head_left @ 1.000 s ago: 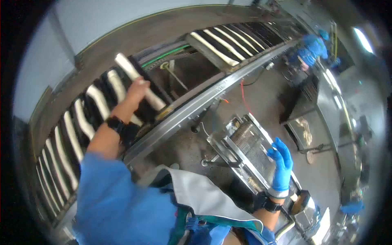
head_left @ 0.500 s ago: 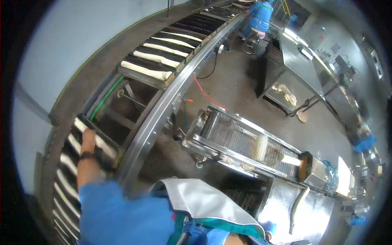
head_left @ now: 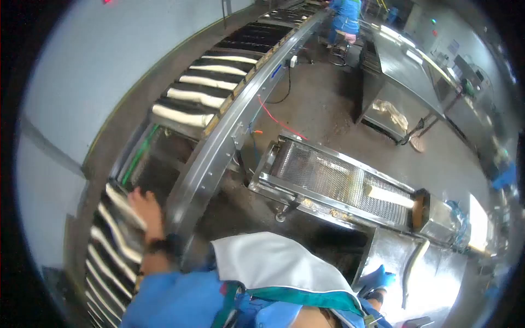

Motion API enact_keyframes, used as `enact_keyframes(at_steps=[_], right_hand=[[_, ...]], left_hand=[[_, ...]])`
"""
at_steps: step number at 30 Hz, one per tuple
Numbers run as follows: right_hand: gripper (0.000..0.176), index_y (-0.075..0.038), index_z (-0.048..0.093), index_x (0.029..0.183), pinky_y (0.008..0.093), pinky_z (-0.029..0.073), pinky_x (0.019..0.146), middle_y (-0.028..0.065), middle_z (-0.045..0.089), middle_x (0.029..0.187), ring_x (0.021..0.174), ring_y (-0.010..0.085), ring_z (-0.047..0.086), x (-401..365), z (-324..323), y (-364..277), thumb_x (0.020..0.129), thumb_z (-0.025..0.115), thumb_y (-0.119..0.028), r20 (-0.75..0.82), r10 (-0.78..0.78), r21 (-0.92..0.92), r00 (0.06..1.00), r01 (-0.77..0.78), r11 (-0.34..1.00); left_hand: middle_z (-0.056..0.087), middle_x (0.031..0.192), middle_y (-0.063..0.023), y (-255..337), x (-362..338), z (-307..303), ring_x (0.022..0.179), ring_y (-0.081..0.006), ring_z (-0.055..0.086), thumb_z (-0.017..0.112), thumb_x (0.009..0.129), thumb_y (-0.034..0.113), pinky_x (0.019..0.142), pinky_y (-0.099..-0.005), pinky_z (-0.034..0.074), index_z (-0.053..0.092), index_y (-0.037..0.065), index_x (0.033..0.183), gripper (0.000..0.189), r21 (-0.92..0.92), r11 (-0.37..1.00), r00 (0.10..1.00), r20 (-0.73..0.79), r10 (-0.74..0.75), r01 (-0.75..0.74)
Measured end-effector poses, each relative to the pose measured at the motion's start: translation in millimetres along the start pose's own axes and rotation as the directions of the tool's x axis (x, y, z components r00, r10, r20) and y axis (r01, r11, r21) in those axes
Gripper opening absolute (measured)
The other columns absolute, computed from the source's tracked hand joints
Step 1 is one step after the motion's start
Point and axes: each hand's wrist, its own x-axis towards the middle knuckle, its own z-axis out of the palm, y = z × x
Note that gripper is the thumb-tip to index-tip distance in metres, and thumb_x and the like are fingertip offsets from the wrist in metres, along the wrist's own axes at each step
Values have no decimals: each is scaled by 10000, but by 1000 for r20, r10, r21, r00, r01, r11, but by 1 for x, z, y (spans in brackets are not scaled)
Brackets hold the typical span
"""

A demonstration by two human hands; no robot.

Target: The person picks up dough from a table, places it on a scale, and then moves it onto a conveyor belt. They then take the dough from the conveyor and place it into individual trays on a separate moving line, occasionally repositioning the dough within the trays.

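Note:
My left hand [head_left: 146, 210] is bare and open, its fingers spread over the edge of the near tray [head_left: 118, 191]. Long pale dough strips [head_left: 112, 224] lie side by side in the dark grooves of that tray, several of them below and left of the hand. My right hand [head_left: 384, 277], in a blue glove, is low over the steel table [head_left: 437, 284], fingers apart with nothing seen in them. Right of it, a single long dough strip [head_left: 414, 268] rests on the steel, slightly curved.
A metal conveyor rail [head_left: 219, 142] runs beside the trays. Further along sits another tray with dough strips [head_left: 183, 116], past a gap. A mesh belt [head_left: 317, 175] carries a short dough piece [head_left: 389, 197]. A person in blue [head_left: 346, 16] works at the far end.
My left hand has shifted from the dough strip toward the tray's rail side, fingers now spread. My right hand has come into fuller view over the steel table. The view has turned slightly.

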Motion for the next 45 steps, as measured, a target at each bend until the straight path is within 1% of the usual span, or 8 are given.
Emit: enact_keyframes(at_steps=[7,15,18,24,28,32,35,45], right_hand=[[1053,61,195,1384,476,294,1044,315,298,1373,1289,435,286,-32,-53,-35,699,620,-616,-41,-73,-53,996,70,996],[681,-25,474,1211,434,428,901,225,536,1132,1056,386,522,10,-43,11,683,720,-379,-121,-387,63,914,396,916],[910,-59,384,1325,417,412,958,212,487,1241,1141,389,477,7,-69,51,565,816,-312,-421,-448,-151,789,426,892],[1016,-47,200,1412,384,508,826,226,541,1136,974,310,583,112,-67,189,588,793,-110,-263,-181,-77,948,166,983],[808,-113,161,1437,281,511,676,152,594,990,774,216,599,121,-70,182,776,622,-60,169,-96,575,981,-18,818],[699,-161,181,1436,325,497,703,150,621,942,775,234,612,137,-61,186,837,541,-173,27,-166,78,986,164,983],[652,-175,226,1425,380,482,756,179,638,948,818,294,631,91,-95,139,852,522,-268,-57,-177,-113,983,170,979],[833,-94,207,1429,465,435,870,281,538,1127,1024,425,535,-25,-97,91,706,613,-169,-171,-344,61,923,358,932]], left_hand=[[556,1044,-178,252,-30,8,1036,-333,492,626,720,101,914,-415,375,572,12,1043,340,-806,565,860,152,487,-177],[466,1215,-211,464,-144,-36,1162,-351,435,602,794,216,980,-403,360,436,23,1278,548,-938,293,-146,321,936,-184],[524,1186,-214,488,-191,-16,1155,-336,481,529,800,117,977,-473,354,408,44,1318,537,-826,209,104,182,978,-524],[478,1283,-205,489,-166,-14,1186,-327,470,456,837,113,1015,-512,299,415,87,1312,478,-722,473,-6,551,835,-505],[444,1282,-166,496,-162,-3,1219,-333,403,523,809,137,1018,-494,297,481,104,1251,446,-631,561,232,529,816,-536],[410,1337,-152,498,-166,23,1265,-328,355,532,801,155,1034,-497,268,439,122,1306,514,-677,490,402,300,865,-549],[398,1360,-150,529,-144,-6,1286,-331,332,552,776,148,1044,-493,255,392,125,1346,593,-662,420,60,494,867,-621],[541,1083,-150,517,-150,-38,1062,-307,490,634,707,144,900,-427,401,603,54,1035,341,-608,415,211,380,901,-677]])
